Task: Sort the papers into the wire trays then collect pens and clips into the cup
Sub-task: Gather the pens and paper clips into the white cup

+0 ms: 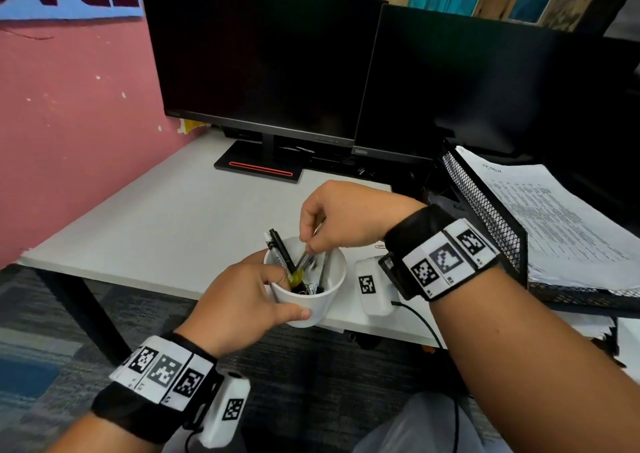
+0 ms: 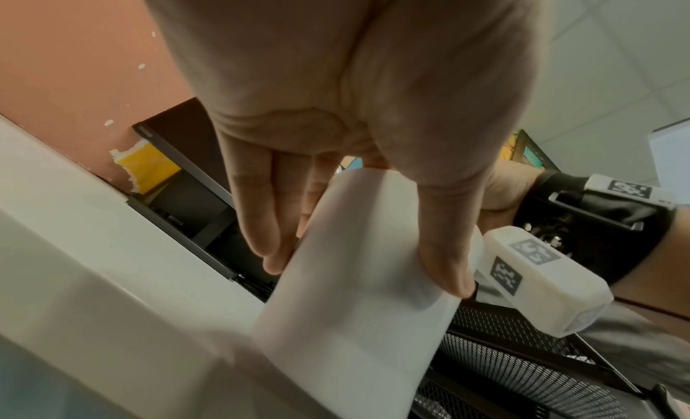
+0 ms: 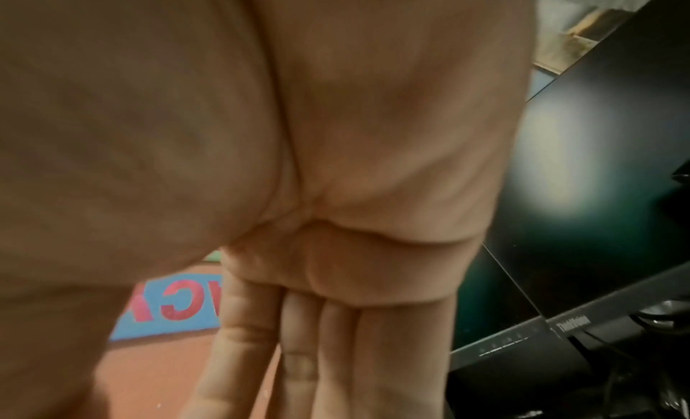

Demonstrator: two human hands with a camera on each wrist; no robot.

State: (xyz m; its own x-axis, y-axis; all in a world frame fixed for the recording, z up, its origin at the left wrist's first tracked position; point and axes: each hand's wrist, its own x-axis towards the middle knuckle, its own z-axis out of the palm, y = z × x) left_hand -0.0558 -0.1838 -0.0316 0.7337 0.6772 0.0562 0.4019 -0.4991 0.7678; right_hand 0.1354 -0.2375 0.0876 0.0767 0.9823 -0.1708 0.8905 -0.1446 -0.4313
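The papers (image 1: 554, 217) are already lying stacked in the wire tray (image 1: 485, 210) at the right, so the sorting part is looking done and the collecting step is the one in hand. The left hand (image 1: 239, 300) is wrapping around the white cup (image 1: 311, 296), thumb across its near wall and fingers at the far rim, and is holding it at the front edge of the white surface (image 1: 156, 217); the left wrist view is showing the cup tilted in that grip. The right hand (image 1: 346, 217) is hovering directly over the cup's mouth with its fingertips bunched and pointing down among the pens (image 1: 282, 251) standing inside. It may be pinching one of the thin silvery pens or just letting it go, but the fingers are hiding the contact and the right wrist view is showing only the palm, so I cannot tell. Some metal clips (image 1: 310, 289) are sitting at the bottom of the cup. One small red paper clip (image 1: 380, 245) is lying on the surface just beyond the right wrist. The next move is probably calling for freeing the right hand, reaching back for that clip with a fine pinch, and keeping the cup steady.
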